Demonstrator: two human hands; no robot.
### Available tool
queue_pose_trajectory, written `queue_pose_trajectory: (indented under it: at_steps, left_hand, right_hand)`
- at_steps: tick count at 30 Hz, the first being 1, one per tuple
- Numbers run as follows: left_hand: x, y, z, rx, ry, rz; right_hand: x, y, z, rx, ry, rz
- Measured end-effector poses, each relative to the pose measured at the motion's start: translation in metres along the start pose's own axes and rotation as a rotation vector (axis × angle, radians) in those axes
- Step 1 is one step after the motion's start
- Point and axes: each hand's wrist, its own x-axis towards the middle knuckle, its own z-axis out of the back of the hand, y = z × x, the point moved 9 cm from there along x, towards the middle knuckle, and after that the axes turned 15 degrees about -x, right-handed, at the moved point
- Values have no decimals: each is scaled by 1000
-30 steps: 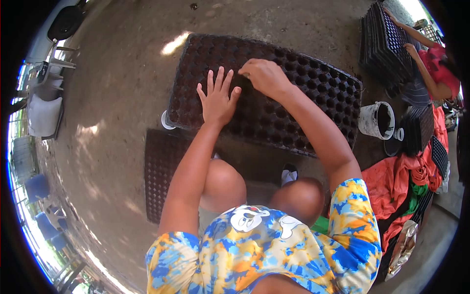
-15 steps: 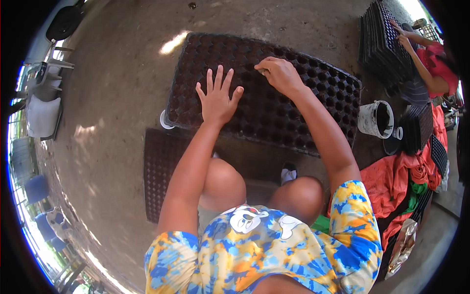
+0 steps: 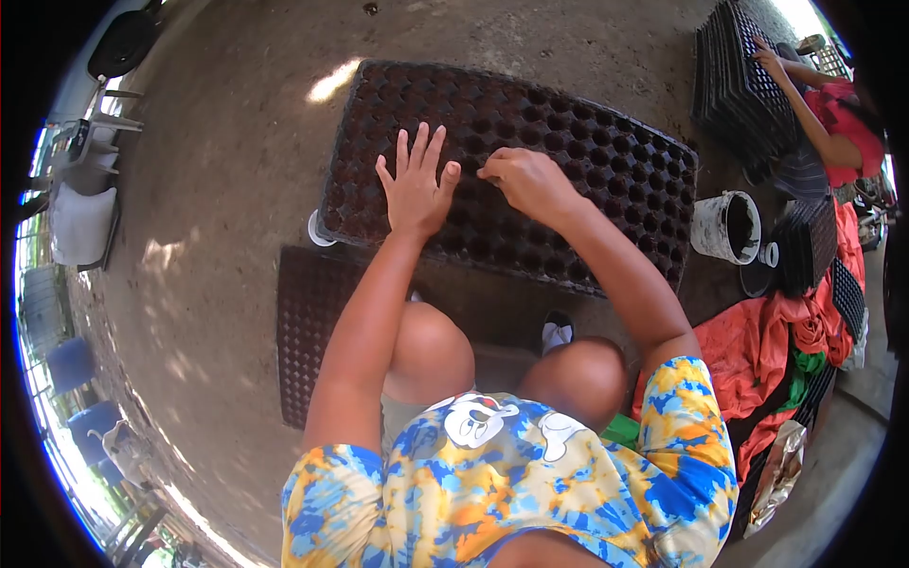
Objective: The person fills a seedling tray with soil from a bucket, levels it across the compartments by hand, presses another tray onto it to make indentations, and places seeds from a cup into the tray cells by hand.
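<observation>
A large black seedling tray (image 3: 606, 142) with many round cells lies in front of my knees. Its left cells look level with brown soil, while those on the right show dark hollows. Over the left half my left hand (image 3: 417, 189) is open, fingers spread and palm down; whether it rests on the tray I cannot tell. My right hand (image 3: 532, 182) is closed above the middle cells, thumb and fingertips pinched together. Anything between those fingertips is too small to make out.
A second tray (image 3: 308, 331) lies lower left by my leg. To the right stand a white bucket (image 3: 724, 227), an orange-red tarp (image 3: 720, 341) and a tall stack of trays (image 3: 734, 85), where another person's hand (image 3: 772, 62) rests. Chairs (image 3: 85, 218) line the left side.
My right hand has moved toward me and slightly left across the tray, still pinched. My left hand stays nearly in place. The other person's hands have shifted at the stack.
</observation>
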Motion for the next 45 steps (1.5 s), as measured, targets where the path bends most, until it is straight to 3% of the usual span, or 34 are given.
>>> queue_pose_trajectory:
  at_steps: [6,9,12,16,19,23,26,30,33,36,42,45]
  left_hand:
    - [2,0,5,-99,-12,5]
    - [0,1,6,-147,-10,3]
    - [3,1,7,-202,-19,0]
    - [1,2,11,-315,-31,7]
    - [2,11,9,-429,-17,24]
    - [10,29,13,-1121,24,137]
    - [6,27,24,-1285,13,226]
    - [5,28,27,-1365,23,241]
    - [3,31,27,-1378,34,241]
    - [4,29,25,-1353,45,232]
    - [5,26,26,-1349,58,219]
    - [2,25,23,-1287,71,218]
  right_hand:
    - [-8,13,21,69,-80,17]
    - [-17,22,-4,37,8,67]
    - [-19,25,2,-2,-50,97]
    - [-32,46,15,128,-1,93]
    - [-39,57,-8,-24,41,186]
    - [-26,67,2,48,81,156]
    - [-16,102,6,121,-120,312]
    - [-14,125,-43,-63,-57,430]
    - [-10,120,-27,-31,-30,392]
    - [-2,102,-16,-52,-142,323]
    - [15,88,-11,-49,-23,249]
    - [22,75,-23,-86,-111,191]
